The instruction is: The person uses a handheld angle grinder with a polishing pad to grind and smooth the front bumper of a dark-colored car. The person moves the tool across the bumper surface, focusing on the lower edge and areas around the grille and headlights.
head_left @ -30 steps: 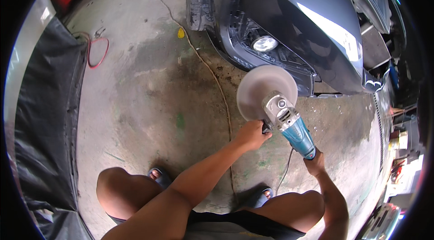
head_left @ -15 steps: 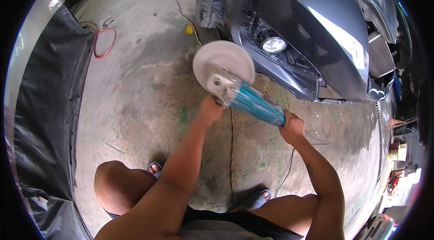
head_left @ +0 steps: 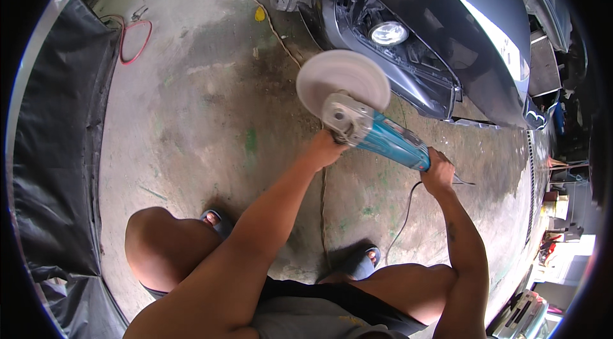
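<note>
Both of my hands hold a teal electric polisher (head_left: 394, 141) above the floor. Its round whitish pad (head_left: 343, 76) is at the far end, beyond the silver gear head. My left hand (head_left: 326, 150) is closed beside the gear head, and exactly what part it grips is hidden. Around the rear end of the teal body, my right hand (head_left: 438, 172) is wrapped. Just beyond the pad stands a dark grey car bumper (head_left: 447, 23) with a round lamp (head_left: 389, 34) in it. In this view the pad overlaps the bumper's lower edge; contact cannot be made out.
A power cord (head_left: 407, 219) loops from the polisher to the floor. Another long cord (head_left: 323, 211) runs between my feet. Black sheeting (head_left: 57, 141) hangs at the left, near a red hose (head_left: 149, 36). A yellow leaf-like piece (head_left: 260, 14) lies on the concrete.
The polisher and both hands have shifted right in the view, with the pad now nearer the bumper's lower edge. My view has tilted slightly, and both hands keep their grip.
</note>
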A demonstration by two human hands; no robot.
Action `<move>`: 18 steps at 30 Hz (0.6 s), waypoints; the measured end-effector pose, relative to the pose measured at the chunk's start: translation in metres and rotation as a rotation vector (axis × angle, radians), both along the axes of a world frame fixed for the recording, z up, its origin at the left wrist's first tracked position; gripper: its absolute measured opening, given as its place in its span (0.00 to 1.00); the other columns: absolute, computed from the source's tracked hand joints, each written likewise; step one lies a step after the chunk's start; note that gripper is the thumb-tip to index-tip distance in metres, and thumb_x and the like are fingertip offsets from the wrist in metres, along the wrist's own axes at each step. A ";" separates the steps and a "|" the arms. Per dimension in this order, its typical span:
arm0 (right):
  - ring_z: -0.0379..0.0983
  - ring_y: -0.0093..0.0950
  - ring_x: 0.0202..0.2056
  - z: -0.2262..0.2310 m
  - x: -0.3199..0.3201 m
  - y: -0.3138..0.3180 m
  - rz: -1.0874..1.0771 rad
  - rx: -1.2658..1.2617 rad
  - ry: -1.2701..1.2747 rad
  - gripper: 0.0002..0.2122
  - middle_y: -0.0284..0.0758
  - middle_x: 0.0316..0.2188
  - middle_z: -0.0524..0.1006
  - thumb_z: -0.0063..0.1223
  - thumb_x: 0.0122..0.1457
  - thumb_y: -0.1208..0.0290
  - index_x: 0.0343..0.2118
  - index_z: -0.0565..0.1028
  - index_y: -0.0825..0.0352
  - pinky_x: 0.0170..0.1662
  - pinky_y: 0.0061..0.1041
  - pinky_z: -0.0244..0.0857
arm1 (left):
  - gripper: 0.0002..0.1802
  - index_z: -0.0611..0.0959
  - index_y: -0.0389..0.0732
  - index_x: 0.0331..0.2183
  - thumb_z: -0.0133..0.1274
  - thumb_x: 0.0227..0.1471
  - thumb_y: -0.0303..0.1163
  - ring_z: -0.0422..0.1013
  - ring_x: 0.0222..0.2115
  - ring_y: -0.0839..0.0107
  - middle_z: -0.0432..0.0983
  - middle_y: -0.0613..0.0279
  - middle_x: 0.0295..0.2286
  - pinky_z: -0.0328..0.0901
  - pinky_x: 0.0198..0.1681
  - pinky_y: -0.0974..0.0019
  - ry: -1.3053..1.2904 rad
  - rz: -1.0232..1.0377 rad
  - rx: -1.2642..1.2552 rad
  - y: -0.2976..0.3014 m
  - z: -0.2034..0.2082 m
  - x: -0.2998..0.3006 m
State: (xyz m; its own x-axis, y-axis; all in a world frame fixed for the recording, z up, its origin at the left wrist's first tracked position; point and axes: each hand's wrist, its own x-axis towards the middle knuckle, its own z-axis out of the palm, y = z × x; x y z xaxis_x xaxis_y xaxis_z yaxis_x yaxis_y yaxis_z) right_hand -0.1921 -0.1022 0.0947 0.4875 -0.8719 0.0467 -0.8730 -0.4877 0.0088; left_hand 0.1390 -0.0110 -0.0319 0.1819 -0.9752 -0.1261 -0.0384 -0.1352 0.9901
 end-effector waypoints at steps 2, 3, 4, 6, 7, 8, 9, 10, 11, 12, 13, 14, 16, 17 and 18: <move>0.79 0.52 0.42 -0.002 -0.038 0.005 -0.042 -0.017 -0.004 0.15 0.47 0.37 0.82 0.63 0.50 0.75 0.43 0.76 0.63 0.45 0.49 0.72 | 0.27 0.84 0.37 0.50 0.67 0.55 0.43 0.78 0.49 0.44 0.83 0.41 0.47 0.71 0.52 0.51 -0.034 -0.079 0.012 -0.005 0.001 -0.031; 0.79 0.53 0.41 -0.003 -0.054 0.008 -0.060 -0.024 -0.007 0.16 0.48 0.37 0.82 0.63 0.49 0.76 0.43 0.77 0.63 0.44 0.49 0.72 | 0.26 0.84 0.37 0.50 0.67 0.55 0.43 0.78 0.49 0.44 0.83 0.41 0.47 0.71 0.52 0.51 -0.062 -0.112 0.026 -0.008 -0.005 -0.046; 0.79 0.53 0.41 -0.004 -0.070 0.012 -0.083 -0.022 -0.011 0.15 0.47 0.36 0.81 0.62 0.49 0.76 0.42 0.76 0.63 0.44 0.49 0.72 | 0.26 0.85 0.37 0.50 0.67 0.55 0.44 0.78 0.49 0.45 0.83 0.42 0.47 0.72 0.52 0.51 -0.093 -0.148 0.040 -0.010 -0.006 -0.060; 0.79 0.51 0.41 -0.007 -0.100 0.021 -0.131 -0.013 -0.020 0.13 0.46 0.35 0.81 0.61 0.49 0.76 0.40 0.76 0.63 0.44 0.48 0.71 | 0.25 0.85 0.38 0.50 0.67 0.54 0.43 0.78 0.50 0.45 0.83 0.43 0.47 0.72 0.52 0.51 -0.084 -0.229 0.068 -0.014 -0.005 -0.085; 0.78 0.52 0.41 -0.010 -0.116 0.027 -0.154 -0.002 -0.020 0.13 0.46 0.35 0.81 0.60 0.49 0.76 0.39 0.75 0.63 0.43 0.49 0.71 | 0.25 0.85 0.39 0.50 0.68 0.54 0.42 0.77 0.50 0.46 0.82 0.43 0.47 0.72 0.52 0.51 -0.080 -0.276 0.082 -0.013 0.003 -0.097; 0.78 0.52 0.41 -0.013 -0.130 0.031 -0.176 0.009 -0.020 0.12 0.46 0.35 0.81 0.60 0.49 0.76 0.39 0.75 0.63 0.43 0.49 0.71 | 0.24 0.86 0.40 0.49 0.68 0.53 0.42 0.78 0.49 0.45 0.83 0.44 0.46 0.72 0.51 0.50 -0.119 -0.252 0.086 -0.008 0.010 -0.108; 0.78 0.53 0.40 -0.013 -0.136 0.036 -0.194 0.016 -0.021 0.12 0.46 0.34 0.81 0.60 0.49 0.76 0.38 0.75 0.63 0.43 0.49 0.70 | 0.24 0.86 0.40 0.49 0.68 0.52 0.41 0.78 0.49 0.45 0.83 0.44 0.46 0.72 0.51 0.50 -0.102 -0.259 0.077 -0.007 0.008 -0.115; 0.78 0.53 0.39 -0.015 -0.140 0.040 -0.191 0.004 -0.028 0.11 0.45 0.33 0.80 0.59 0.49 0.77 0.37 0.74 0.63 0.42 0.50 0.70 | 0.24 0.86 0.40 0.49 0.69 0.52 0.41 0.78 0.48 0.45 0.83 0.44 0.46 0.72 0.51 0.51 -0.086 -0.264 0.069 -0.005 0.005 -0.120; 0.78 0.53 0.39 -0.019 -0.142 0.042 -0.181 0.006 -0.037 0.12 0.45 0.33 0.80 0.59 0.49 0.77 0.37 0.74 0.63 0.42 0.50 0.70 | 0.24 0.86 0.40 0.49 0.69 0.52 0.41 0.78 0.48 0.45 0.83 0.44 0.46 0.72 0.50 0.51 -0.069 -0.267 0.062 -0.003 0.002 -0.123; 0.78 0.53 0.39 -0.020 -0.143 0.044 -0.175 0.009 -0.041 0.12 0.46 0.33 0.80 0.59 0.49 0.77 0.37 0.74 0.63 0.42 0.50 0.70 | 0.25 0.85 0.38 0.50 0.69 0.53 0.40 0.78 0.49 0.47 0.82 0.44 0.47 0.72 0.51 0.52 -0.075 -0.259 0.076 0.000 0.006 -0.125; 0.78 0.53 0.39 -0.023 -0.143 0.045 -0.169 0.010 -0.049 0.12 0.46 0.33 0.80 0.59 0.49 0.77 0.38 0.74 0.63 0.42 0.50 0.70 | 0.26 0.84 0.36 0.51 0.69 0.54 0.39 0.78 0.50 0.48 0.82 0.43 0.48 0.72 0.51 0.53 -0.085 -0.250 0.088 0.001 0.015 -0.121; 0.78 0.53 0.40 -0.024 -0.142 0.044 -0.169 0.021 -0.045 0.12 0.46 0.33 0.80 0.59 0.49 0.77 0.38 0.74 0.63 0.43 0.50 0.70 | 0.27 0.84 0.34 0.52 0.68 0.54 0.38 0.78 0.50 0.49 0.82 0.43 0.49 0.71 0.52 0.54 -0.094 -0.240 0.101 0.002 0.020 -0.118; 0.78 0.52 0.41 -0.024 -0.127 0.035 -0.154 0.039 -0.044 0.13 0.46 0.34 0.81 0.59 0.49 0.76 0.39 0.74 0.63 0.44 0.50 0.70 | 0.28 0.83 0.35 0.53 0.69 0.54 0.38 0.78 0.50 0.50 0.82 0.44 0.49 0.71 0.52 0.54 -0.087 -0.221 0.200 -0.002 0.018 -0.106; 0.78 0.52 0.42 -0.024 -0.117 0.030 -0.147 0.050 -0.035 0.14 0.45 0.35 0.81 0.59 0.49 0.76 0.40 0.74 0.62 0.44 0.50 0.71 | 0.28 0.82 0.35 0.54 0.69 0.54 0.38 0.78 0.51 0.51 0.82 0.44 0.50 0.71 0.51 0.54 -0.082 -0.211 0.250 -0.003 0.016 -0.099; 0.78 0.52 0.42 -0.022 -0.103 0.026 -0.134 0.058 -0.025 0.14 0.45 0.36 0.81 0.59 0.49 0.76 0.41 0.75 0.62 0.45 0.49 0.71 | 0.27 0.83 0.36 0.52 0.69 0.53 0.38 0.79 0.49 0.50 0.83 0.43 0.47 0.72 0.50 0.52 -0.037 -0.157 0.200 -0.002 0.009 -0.092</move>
State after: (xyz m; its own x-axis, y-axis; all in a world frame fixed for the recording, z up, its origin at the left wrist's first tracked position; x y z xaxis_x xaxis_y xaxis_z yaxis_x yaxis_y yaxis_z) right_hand -0.2949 -0.0765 0.0725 0.3656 -0.9308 0.0047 -0.9300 -0.3655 -0.0383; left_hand 0.0471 -0.0126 -0.0229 0.0384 -0.9483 -0.3150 -0.1101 -0.3173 0.9419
